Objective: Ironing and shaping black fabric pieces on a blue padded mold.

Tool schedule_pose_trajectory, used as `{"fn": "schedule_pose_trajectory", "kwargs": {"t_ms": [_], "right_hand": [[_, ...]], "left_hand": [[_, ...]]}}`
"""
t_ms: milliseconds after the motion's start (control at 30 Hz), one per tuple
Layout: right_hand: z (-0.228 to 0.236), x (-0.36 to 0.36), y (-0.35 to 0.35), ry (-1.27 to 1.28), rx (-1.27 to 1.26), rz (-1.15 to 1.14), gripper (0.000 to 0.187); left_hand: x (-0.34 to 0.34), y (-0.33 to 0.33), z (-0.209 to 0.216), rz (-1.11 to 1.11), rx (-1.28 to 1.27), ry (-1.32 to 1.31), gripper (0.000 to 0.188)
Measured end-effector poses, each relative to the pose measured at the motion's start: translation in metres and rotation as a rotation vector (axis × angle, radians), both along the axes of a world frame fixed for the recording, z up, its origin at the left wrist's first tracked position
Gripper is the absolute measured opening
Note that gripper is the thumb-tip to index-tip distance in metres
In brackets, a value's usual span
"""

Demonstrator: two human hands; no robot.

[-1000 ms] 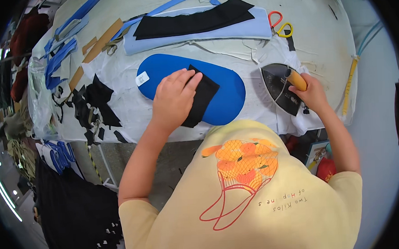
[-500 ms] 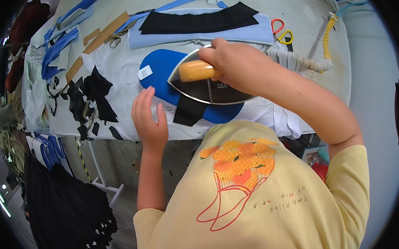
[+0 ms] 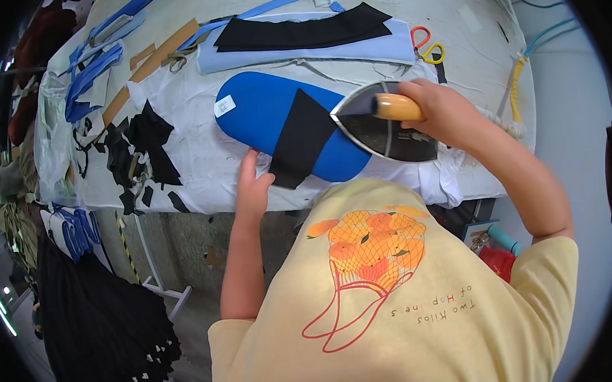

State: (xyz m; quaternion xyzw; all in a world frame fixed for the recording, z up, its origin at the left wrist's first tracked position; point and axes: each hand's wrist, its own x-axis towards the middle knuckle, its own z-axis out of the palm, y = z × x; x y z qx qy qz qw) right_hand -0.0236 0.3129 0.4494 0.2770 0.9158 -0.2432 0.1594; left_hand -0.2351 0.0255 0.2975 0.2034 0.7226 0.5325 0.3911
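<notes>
My right hand (image 3: 435,111) grips the wooden handle of an iron (image 3: 379,139) with a dark, pointed body. The iron's tip overlaps the right part of a rounded blue oblong pad (image 3: 250,111) and comes close to a black fabric piece (image 3: 303,136). That fabric lies slantwise across the pad, its lower corner past the pad's near edge. My left hand (image 3: 252,187) is at the pad's near edge, index finger and thumb apart, the thumb close to the black fabric's lower corner. Its other fingers are mostly hidden. A white label (image 3: 224,106) sits on the pad's left end.
Behind the pad, a long black fabric strip (image 3: 304,30) rests on a light-blue padded piece (image 3: 209,60). Scissors (image 3: 423,45) with red and yellow handles lie right of it. Black scraps (image 3: 152,140) and blue strips (image 3: 96,81) lie left. A yellow-wrapped cord (image 3: 514,90) rises at right.
The iron has moved right with my right hand, uncovering most of the black fabric. My left hand has shifted right and nearer to me, to the pad's near edge.
</notes>
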Motion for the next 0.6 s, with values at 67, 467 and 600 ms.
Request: {"fn": "schedule_pose_trajectory", "kwargs": {"t_ms": [67,467,600], "right_hand": [[-0.001,0.030,0.009,-0.006,0.003,-0.089,0.039],[-0.112,0.141,0.002,-0.028,0.086,-0.477,0.053],[-0.091,0.124,-0.009,0.103,0.183,-0.392,0.054]], "left_hand": [[-0.004,0.006,0.006,-0.048,-0.006,-0.070,0.051],[0.004,0.030,0.090,-0.171,0.035,0.813,0.017],[0.017,0.052,0.128,-0.299,0.014,1.265,0.027]]}}
